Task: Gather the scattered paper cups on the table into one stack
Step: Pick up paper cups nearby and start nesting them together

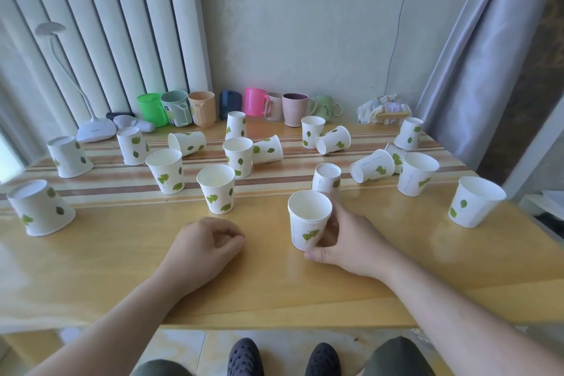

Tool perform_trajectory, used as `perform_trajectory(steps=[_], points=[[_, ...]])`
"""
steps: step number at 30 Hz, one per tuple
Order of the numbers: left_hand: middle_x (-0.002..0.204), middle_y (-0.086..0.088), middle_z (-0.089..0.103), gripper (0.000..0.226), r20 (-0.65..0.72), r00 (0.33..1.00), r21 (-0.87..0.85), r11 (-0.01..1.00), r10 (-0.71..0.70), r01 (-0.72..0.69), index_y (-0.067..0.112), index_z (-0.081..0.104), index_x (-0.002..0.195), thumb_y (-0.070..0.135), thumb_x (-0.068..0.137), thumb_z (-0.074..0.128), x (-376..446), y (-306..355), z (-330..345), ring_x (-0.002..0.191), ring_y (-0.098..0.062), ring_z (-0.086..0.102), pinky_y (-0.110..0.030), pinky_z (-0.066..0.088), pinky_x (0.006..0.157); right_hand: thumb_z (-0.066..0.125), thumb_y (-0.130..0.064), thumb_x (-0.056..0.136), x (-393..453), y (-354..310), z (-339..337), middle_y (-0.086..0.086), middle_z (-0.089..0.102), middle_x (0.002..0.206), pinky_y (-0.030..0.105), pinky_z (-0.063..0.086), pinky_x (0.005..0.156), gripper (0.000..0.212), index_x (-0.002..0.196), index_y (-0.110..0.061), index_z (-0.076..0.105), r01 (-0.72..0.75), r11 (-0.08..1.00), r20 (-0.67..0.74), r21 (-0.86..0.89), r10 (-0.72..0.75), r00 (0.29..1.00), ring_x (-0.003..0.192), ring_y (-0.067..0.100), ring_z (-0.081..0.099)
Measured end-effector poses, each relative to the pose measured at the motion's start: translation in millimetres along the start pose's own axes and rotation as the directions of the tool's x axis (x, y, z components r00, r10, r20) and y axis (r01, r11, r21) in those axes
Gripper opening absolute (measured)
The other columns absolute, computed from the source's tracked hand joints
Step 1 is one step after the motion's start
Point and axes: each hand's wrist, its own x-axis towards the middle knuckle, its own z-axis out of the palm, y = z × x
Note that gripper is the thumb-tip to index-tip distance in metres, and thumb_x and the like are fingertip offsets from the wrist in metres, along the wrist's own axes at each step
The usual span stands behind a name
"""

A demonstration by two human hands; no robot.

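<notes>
Several white paper cups with green leaf prints are scattered over the wooden table; some stand upright, some are upside down, some lie on their sides. My right hand is wrapped around an upright cup near the table's front middle; it looks like a short stack of two. An upside-down cup stands just behind it. My left hand rests on the table as a loose fist, holding nothing, just in front of another upright cup.
A row of coloured plastic mugs lines the back wall. A white desk lamp stands at the back left and a crumpled packet at the back right. Curtains hang at both sides. The table's front edge is close to my legs.
</notes>
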Motion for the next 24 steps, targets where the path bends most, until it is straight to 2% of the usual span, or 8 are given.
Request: perform_trajectory(steps=[3,5,7,9,11,17,21,24], points=[[0.073,0.008,0.071,0.004,-0.185,0.941,-0.264,0.937,-0.282,0.229,0.032,0.071,0.084,0.029,0.087,0.072,9.5,-6.1,-10.8,0.066,-0.013,0.060,-0.031,0.047,0.060,0.066,-0.075,0.071,-6.2,17.8,-17.4,-0.046,0.060,0.107,0.013,0.045,0.085,0.056,0.124,-0.067,0.052,0.014,0.941,-0.060,-0.337,-0.036,0.998,0.110,-0.008,0.054],[0.084,0.001,0.065,0.022,-0.279,0.874,-0.356,0.888,-0.397,0.290,0.030,0.057,0.090,0.026,0.084,0.077,22.8,-11.8,-16.1,0.073,-0.020,0.058,-0.035,0.048,0.060,0.058,-0.072,0.080,-10.4,39.9,-21.6,-0.037,0.055,0.120,0.025,0.047,0.098,0.055,0.127,-0.045,0.068,0.010,0.903,-0.140,-0.430,-0.077,0.987,0.122,0.003,0.049],[0.105,0.003,0.060,0.049,-0.253,0.859,-0.438,0.844,-0.446,0.309,0.031,0.046,0.110,0.028,0.082,0.086,36.5,-13.3,-19.0,0.089,-0.017,0.061,-0.038,0.055,0.072,0.065,-0.055,0.088,-13.0,51.9,-21.6,-0.027,0.057,0.127,0.027,0.042,0.102,0.042,0.124,-0.034,0.074,-0.048,0.927,-0.236,-0.372,-0.045,0.971,0.127,0.011,0.050],[0.117,0.009,0.057,0.075,-0.200,0.886,-0.428,0.851,-0.419,0.306,0.034,0.037,0.130,0.036,0.079,0.092,49.7,-16.0,-17.5,0.105,-0.012,0.060,-0.041,0.055,0.088,0.067,-0.043,0.091,-9.2,53.4,-19.1,-0.021,0.061,0.130,0.030,0.043,0.104,0.033,0.122,-0.033,0.074,-0.069,0.919,-0.243,-0.388,-0.030,0.970,0.128,0.017,0.050],[0.119,0.013,0.057,0.089,-0.154,0.914,-0.399,0.869,-0.376,0.291,0.037,0.031,0.138,0.038,0.076,0.095,60.9,-17.2,-12.0,0.111,-0.010,0.060,-0.040,0.053,0.091,0.066,-0.040,0.091,-7.1,50.9,-17.2,-0.019,0.061,0.130,0.032,0.043,0.106,0.030,0.120,-0.034,0.074,-0.078,0.909,-0.217,-0.408,-0.014,0.976,0.125,0.017,0.048],[0.111,0.016,0.062,0.078,-0.158,0.932,-0.282,0.919,-0.327,0.274,0.042,0.045,0.123,0.058,0.062,0.091,77.2,-15.5,0.4,0.102,-0.006,0.061,-0.029,0.050,0.070,0.059,-0.052,0.093,-10.3,45.8,-17.9,-0.021,0.059,0.132,0.034,0.044,0.106,0.033,0.120,-0.037,0.072,-0.130,0.895,-0.259,-0.427,0.016,0.966,0.130,0.017,0.048],[0.110,0.018,0.065,0.078,-0.171,0.937,-0.280,0.927,-0.304,0.249,0.047,0.051,0.122,0.062,0.056,0.088,72.0,-14.6,-1.9,0.095,0.000,0.062,-0.021,0.045,0.063,0.033,-0.076,0.094,-9.2,40.0,-14.1,-0.012,0.041,0.160,0.057,0.026,0.122,0.063,0.148,-0.046,0.045,-0.307,0.752,-0.287,-0.583,0.163,0.944,0.152,0.026,0.030],[0.112,0.017,0.066,0.074,-0.157,0.943,-0.293,0.926,-0.294,0.240,0.047,0.052,0.123,0.054,0.063,0.094,67.5,-11.3,-5.0,0.099,-0.001,0.062,-0.023,0.047,0.067,0.020,-0.081,0.090,-7.3,39.2,-14.9,-0.011,0.038,0.157,0.065,0.027,0.120,0.070,0.147,-0.047,0.040,-0.362,0.739,-0.245,-0.568,0.269,0.932,0.148,0.031,0.030]])
